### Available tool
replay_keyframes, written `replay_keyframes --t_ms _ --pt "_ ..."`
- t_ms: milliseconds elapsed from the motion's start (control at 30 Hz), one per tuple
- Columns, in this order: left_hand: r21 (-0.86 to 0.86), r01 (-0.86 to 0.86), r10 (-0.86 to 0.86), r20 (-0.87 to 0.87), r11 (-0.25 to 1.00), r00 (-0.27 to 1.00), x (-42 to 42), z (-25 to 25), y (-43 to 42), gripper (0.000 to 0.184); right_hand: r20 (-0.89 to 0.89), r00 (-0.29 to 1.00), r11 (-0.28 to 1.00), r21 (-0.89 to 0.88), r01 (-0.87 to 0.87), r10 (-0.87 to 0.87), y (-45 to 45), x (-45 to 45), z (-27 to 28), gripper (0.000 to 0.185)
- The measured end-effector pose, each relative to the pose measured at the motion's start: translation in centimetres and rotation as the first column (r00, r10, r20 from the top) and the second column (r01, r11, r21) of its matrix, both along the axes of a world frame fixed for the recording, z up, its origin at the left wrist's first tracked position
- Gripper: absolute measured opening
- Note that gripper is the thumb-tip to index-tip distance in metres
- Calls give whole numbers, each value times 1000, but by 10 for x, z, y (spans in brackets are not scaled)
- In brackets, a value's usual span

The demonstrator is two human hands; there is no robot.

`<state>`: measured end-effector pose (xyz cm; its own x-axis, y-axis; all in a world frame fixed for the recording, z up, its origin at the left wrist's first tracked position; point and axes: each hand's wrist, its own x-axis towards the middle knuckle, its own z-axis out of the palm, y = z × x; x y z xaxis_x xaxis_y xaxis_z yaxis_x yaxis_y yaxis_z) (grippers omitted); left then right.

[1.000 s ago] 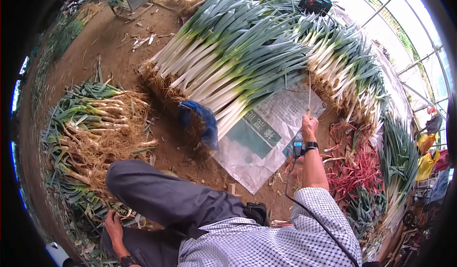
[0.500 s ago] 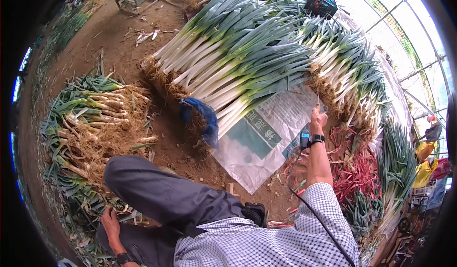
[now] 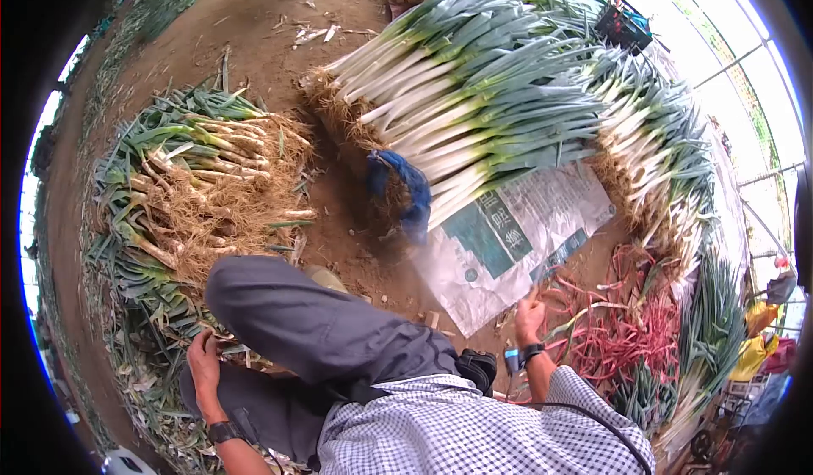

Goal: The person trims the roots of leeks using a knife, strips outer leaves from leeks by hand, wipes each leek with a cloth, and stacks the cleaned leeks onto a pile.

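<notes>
On the greenhouse dirt floor (image 3: pixel 254 47), leeks (image 3: pixel 474 107) are laid slantwise beyond the printed sheet (image 3: pixel 544 200), leaves up-right, curled right-hand fingers (image 3: pixel 531 321) nearby, left-hand fingers (image 3: pixel 203 361) loosely bent.

Beside the printed sheet (image 3: pixel 487 276) on my dirt floor (image 3: pixel 339 259) lie red ties (image 3: pixel 627 331); above it, cleaned leeks (image 3: pixel 461 102); farther left, rooty leeks (image 3: pixel 203 191).
</notes>
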<state>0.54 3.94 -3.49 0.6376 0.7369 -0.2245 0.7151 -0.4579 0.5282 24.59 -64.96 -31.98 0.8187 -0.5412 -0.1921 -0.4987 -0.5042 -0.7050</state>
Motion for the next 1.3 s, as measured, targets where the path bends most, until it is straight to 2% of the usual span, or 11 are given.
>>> replay_keyframes --t_ms 100,167,333,433,533,567,700,833,967,1100,1300 --pt "-84 -60 65 57 995 996 4 7 4 29 -288 948 987 129 -98 132 7 -53 -3 30" --pt "-144 -91 103 75 985 992 10 17 4 29 -515 802 842 538 28 302 0 -61 13 18" --pt "-153 -97 126 188 983 974 9 25 10 29 -397 874 768 638 44 280 22 -61 87 10" --pt "-266 -119 199 301 957 933 -19 -1 26 27 -179 957 901 411 -137 227 38 -65 88 31" --pt "-362 -186 311 327 913 892 -45 -16 30 33 -288 870 909 244 -338 401 57 -27 88 29" --pt "-403 -165 326 373 900 869 -49 -20 31 31 -249 809 838 21 -546 533 65 -8 82 29" --pt "-394 -190 343 364 899 866 -50 -14 21 27 -193 699 725 170 -667 688 170 75 96 24" --pt "-347 -248 374 364 904 853 -57 -3 13 27 -279 581 606 2 -796 765 295 160 68 23" --pt "-270 -339 409 272 901 871 -72 12 0 27 -100 580 572 -99 -814 809 398 200 44 23" --pt "-285 -453 514 198 845 834 -113 3 -9 28 -143 576 559 -146 -816 805 449 207 31 16" --pt "-266 -543 589 139 797 796 -136 4 -29 29 -333 442 444 -74 -893 833 419 225 -99 31"
